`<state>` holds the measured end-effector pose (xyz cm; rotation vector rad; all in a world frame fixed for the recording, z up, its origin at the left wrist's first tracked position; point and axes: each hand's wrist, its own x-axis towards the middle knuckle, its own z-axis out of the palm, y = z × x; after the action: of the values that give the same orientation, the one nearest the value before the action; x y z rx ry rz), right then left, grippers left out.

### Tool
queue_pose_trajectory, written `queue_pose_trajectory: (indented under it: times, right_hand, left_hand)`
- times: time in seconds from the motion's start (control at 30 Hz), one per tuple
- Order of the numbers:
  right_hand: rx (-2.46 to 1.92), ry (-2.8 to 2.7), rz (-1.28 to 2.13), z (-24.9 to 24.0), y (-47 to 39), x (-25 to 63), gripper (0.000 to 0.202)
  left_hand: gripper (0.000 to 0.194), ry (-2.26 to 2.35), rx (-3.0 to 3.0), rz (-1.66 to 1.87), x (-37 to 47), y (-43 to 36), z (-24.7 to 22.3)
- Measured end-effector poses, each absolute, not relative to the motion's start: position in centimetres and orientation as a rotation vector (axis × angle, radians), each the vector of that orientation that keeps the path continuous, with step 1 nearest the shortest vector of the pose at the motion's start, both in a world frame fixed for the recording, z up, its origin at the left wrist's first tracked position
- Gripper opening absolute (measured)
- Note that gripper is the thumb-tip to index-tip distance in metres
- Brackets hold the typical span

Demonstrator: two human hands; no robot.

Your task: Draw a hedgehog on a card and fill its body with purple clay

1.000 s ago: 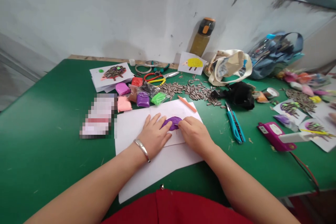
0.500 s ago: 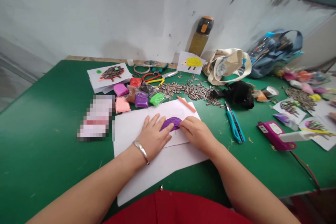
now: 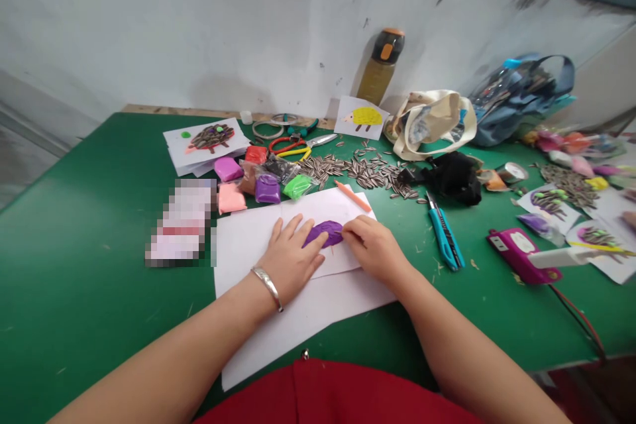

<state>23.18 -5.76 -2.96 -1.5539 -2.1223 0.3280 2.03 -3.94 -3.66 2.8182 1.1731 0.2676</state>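
Observation:
Flat on the white paper (image 3: 278, 351) lies my left hand (image 3: 291, 255), fingers spread, its fingertips overlapping the left and lower edge of a purple clay oval (image 3: 325, 233). My right hand (image 3: 372, 248) is closed in a pinch at the oval's right end. A thin sliver seems to stick out from its fingertips over the clay, too small to name. Just above the hands, an orange clay-modelling stick or pen (image 3: 352, 196) rests across the paper's top edge. A heap of striped sunflower seeds (image 3: 370, 172) is spread behind the paper.
Packs of coloured clay (image 3: 268, 189) sit left of the seeds, near scissors (image 3: 320, 140) and a hedgehog picture (image 3: 213, 138). A blue utility knife (image 3: 444, 235) and a magenta glue gun (image 3: 521, 255) lie to the right. A bottle (image 3: 380, 69) and cloth bag (image 3: 432, 126) stand behind.
My right hand has shifted slightly right, uncovering a little more of the oval's right end. My left hand stays in place on the paper.

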Motion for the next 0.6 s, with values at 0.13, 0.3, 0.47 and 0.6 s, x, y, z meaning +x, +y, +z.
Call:
queue_pose_trajectory:
  times: [0.13, 0.3, 0.47, 0.6]
  right_hand:
    - [-1.596, -2.188, 0.25, -2.7, -5.5, 22.7, 0.019]
    - [-1.627, -2.182, 0.248, -2.7, -5.3, 22.4, 0.018]
    - [-1.491, -2.16, 0.216, -2.1, -5.4, 22.2, 0.019]
    - [-1.259, -2.158, 0.221, -1.1, -6.2, 22.2, 0.016]
  left_hand:
    - [0.039, 1.176, 2.802, 0.271, 2.0, -3.9, -3.7]
    - [0.038, 1.174, 2.786, 0.305, 2.0, -3.9, -3.8]
    - [0.037, 1.17, 2.785, 0.334, 2.1, -3.9, -3.7]
    - [0.037, 1.156, 2.759, 0.337, 1.9, -3.8, -3.4]
